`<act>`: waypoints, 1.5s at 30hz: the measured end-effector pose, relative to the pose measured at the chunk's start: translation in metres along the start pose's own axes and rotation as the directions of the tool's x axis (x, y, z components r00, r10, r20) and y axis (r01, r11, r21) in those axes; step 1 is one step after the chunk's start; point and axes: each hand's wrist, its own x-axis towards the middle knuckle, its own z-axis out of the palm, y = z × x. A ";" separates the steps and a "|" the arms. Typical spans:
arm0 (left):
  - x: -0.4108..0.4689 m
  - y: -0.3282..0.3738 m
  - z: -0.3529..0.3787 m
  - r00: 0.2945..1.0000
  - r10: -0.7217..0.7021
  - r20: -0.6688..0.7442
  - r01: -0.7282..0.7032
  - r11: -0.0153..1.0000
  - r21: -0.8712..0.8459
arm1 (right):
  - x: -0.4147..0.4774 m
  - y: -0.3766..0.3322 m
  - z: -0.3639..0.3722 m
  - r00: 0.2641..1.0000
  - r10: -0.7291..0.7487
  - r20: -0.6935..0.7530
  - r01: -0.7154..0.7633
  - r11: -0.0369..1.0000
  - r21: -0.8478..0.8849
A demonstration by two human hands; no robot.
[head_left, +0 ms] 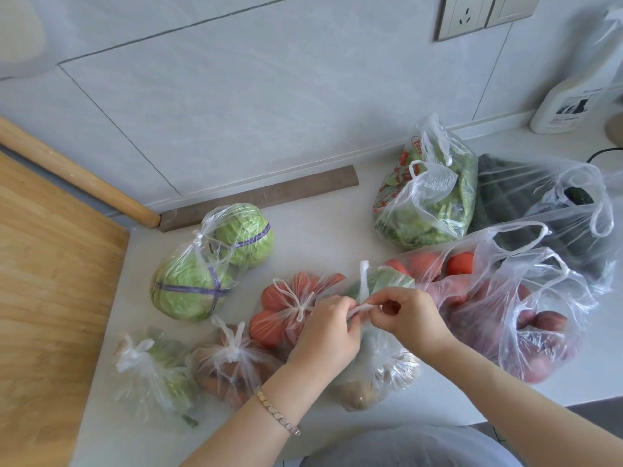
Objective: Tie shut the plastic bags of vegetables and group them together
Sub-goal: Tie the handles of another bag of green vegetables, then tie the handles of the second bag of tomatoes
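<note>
— Plastic bags [210, 261] knotted at left: why clustered?
— Grouped as finished, I'd judge. Lower centre, left hand [328, 335] and right hand [409, 313] each pinch a handle of the middle bag [374, 365], pulling its knot. Open bags [526, 318] wait right.

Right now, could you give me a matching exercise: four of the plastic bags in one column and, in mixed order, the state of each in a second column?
1. clear plastic bag of two green cabbages
2. clear plastic bag of red tomatoes
3. red-printed plastic bag of leafy greens
4. clear plastic bag of pale brown potatoes

A. top pinched by left hand and right hand
B. knotted, purple tape on contents
C. not knotted, near the wall
D. knotted, beside the left hand

Pairs: 1-B, 2-D, 3-C, 4-A
</note>
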 end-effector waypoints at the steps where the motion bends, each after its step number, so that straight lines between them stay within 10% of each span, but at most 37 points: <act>1: 0.000 -0.002 0.001 1.000 0.000 0.008 0.000 1.000 0.010 | -0.001 -0.002 0.000 1.000 0.017 0.023 -0.019 0.998 0.066; 7: 0.003 -0.007 -0.003 0.996 -0.031 0.083 0.037 0.996 -0.076 | 0.005 -0.009 -0.016 0.899 0.176 0.402 -0.335 0.866 0.371; 12: 0.013 0.003 -0.010 0.947 -0.212 0.243 0.288 0.894 -0.342 | 0.003 0.000 -0.015 0.958 -0.230 0.169 0.236 0.971 -0.019; 20: 0.015 -0.003 -0.011 0.930 -0.238 0.281 0.328 0.883 -0.336 | 0.002 0.015 -0.009 0.771 -0.613 0.171 0.587 0.580 -0.565; 28: 0.013 -0.012 -0.012 0.936 -0.292 0.195 0.324 0.933 -0.157 | -0.023 0.030 -0.009 0.887 -0.445 0.121 0.450 0.778 -0.439; 33: 0.022 0.004 -0.026 0.843 -0.222 0.489 0.280 0.959 -0.046 | -0.012 0.011 -0.013 0.979 -0.201 -0.045 0.187 0.960 -0.207; 38: 0.041 0.024 -0.047 0.988 -0.133 0.079 0.123 0.985 0.123 | 0.004 -0.012 -0.018 0.974 -0.206 -0.094 0.202 0.978 -0.057; 45: 0.097 0.006 -0.076 0.945 0.048 -0.324 0.014 0.982 0.187 | 0.019 -0.013 -0.038 0.986 -0.115 -0.117 0.106 0.991 -0.085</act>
